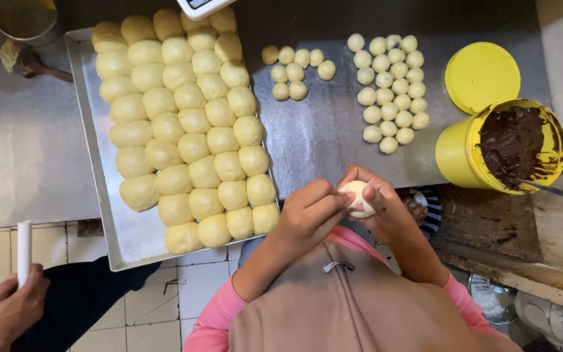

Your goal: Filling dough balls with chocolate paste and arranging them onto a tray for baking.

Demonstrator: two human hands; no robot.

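pinching dough ball (358, 197) between left hand (311, 215) and right hand (382, 212), both grasping it at chest. probably soft, light, tacky; best cupped at sides. beyond: tray (89, 124) of buns, small balls (392, 91), chocolate tub (464, 160).

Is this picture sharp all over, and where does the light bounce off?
Head view: mostly sharp; soft glare on the steel table between the tray and the small dough balls; the chocolate tub glistens; edges darken; both hands, left hand and right hand, show slight blur.
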